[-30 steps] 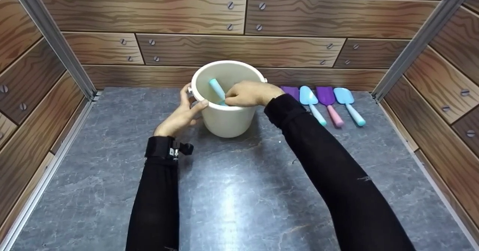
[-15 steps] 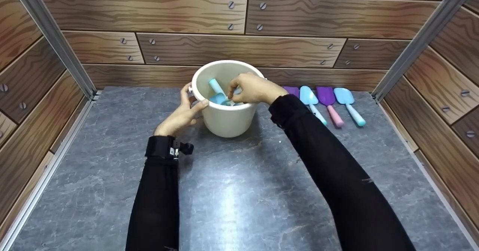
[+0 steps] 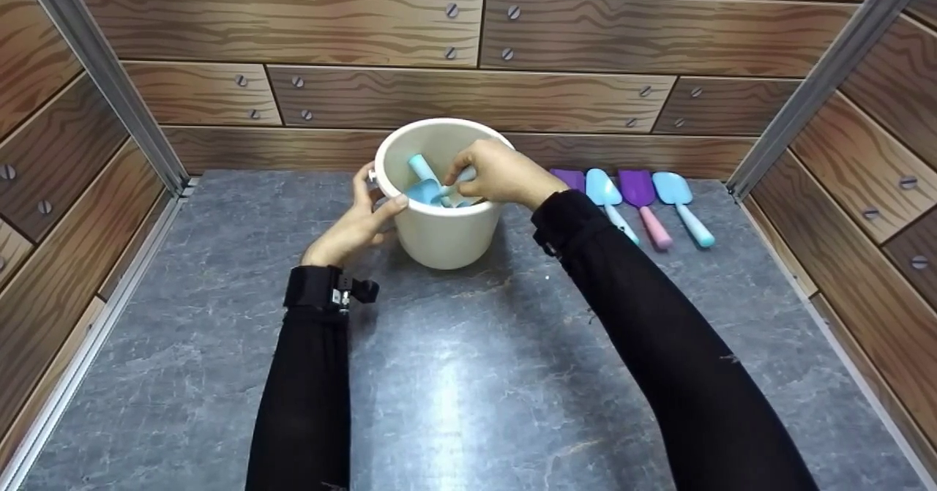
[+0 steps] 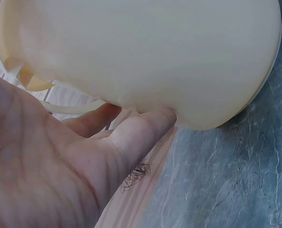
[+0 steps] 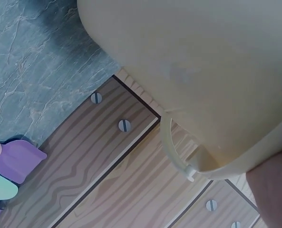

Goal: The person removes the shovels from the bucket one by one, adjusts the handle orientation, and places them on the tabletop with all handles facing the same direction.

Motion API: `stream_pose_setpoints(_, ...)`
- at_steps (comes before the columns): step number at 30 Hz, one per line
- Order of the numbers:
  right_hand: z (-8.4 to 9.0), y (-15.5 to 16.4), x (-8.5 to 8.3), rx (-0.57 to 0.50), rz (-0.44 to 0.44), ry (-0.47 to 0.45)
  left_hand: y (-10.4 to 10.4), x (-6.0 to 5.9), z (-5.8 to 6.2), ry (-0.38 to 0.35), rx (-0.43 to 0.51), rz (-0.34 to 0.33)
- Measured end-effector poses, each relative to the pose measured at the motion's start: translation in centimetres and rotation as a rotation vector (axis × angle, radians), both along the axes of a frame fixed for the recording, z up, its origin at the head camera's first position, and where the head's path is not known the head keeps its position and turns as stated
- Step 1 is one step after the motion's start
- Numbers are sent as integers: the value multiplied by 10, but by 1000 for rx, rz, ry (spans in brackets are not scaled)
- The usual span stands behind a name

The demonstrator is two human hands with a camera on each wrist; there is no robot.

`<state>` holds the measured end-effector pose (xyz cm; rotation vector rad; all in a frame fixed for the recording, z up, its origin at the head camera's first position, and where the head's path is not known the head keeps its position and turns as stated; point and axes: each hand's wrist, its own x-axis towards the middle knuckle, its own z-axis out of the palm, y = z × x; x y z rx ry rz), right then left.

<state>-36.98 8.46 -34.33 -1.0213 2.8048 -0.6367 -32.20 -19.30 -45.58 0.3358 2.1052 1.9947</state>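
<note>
A cream bucket point(image 3: 448, 238) stands upright against the back wall. My left hand point(image 3: 350, 226) holds its left side, thumb near the front rim and fingers around by the handle lug; the left wrist view shows two fingers point(image 4: 145, 130) against the wall. My right hand point(image 3: 505, 174) reaches over the right rim and pinches the pale blue handle of a toy shovel point(image 3: 423, 192), whose blue blade points left inside the bucket. Another turquoise shovel handle point(image 3: 420, 167) leans against the inner wall. Lower contents are mostly hidden. In the right wrist view, only a little of that hand shows at the rim.
Several toy shovels lie in a row right of the bucket, among them a purple one with a pink handle point(image 3: 638, 187) and a blue one point(image 3: 673, 188). Wood-patterned walls point(image 3: 373, 23) enclose the grey marbled floor point(image 3: 410, 374) at the back and sides.
My right hand has lifted slightly and shifted right inside the bucket, and the blue shovel blade has come into view. The left hand and the bucket stay put.
</note>
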Motion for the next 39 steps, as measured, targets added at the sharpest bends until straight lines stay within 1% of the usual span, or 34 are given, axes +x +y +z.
stream_pose_setpoints(4, 1, 3, 2, -15, 1, 2, 0, -1, -1, -15, 21, -7)
stream_pose_setpoints(11, 5, 12, 5, -50, -3, 49, 0, -1, -2, -5, 8, -3)
stream_pose_setpoints(19, 15, 26, 9, -60, -42, 34, 0, 0, 0, -6, 17, 0)
stream_pose_setpoints(23, 19, 32, 11, -74, -56, 51, 0, 1, 0, -10, 19, 2)
stream_pose_setpoints(30, 25, 43, 15, -134, -65, 82, 0, 0, 0, -5, -4, -1)
stream_pose_setpoints(34, 28, 50, 18, -141, -68, 110, 1, 0, 0, -9, 11, -3)
stream_pose_setpoints(39, 29, 59, 22, -180, -78, 134, 1, -1, -1, -8, 33, -2)
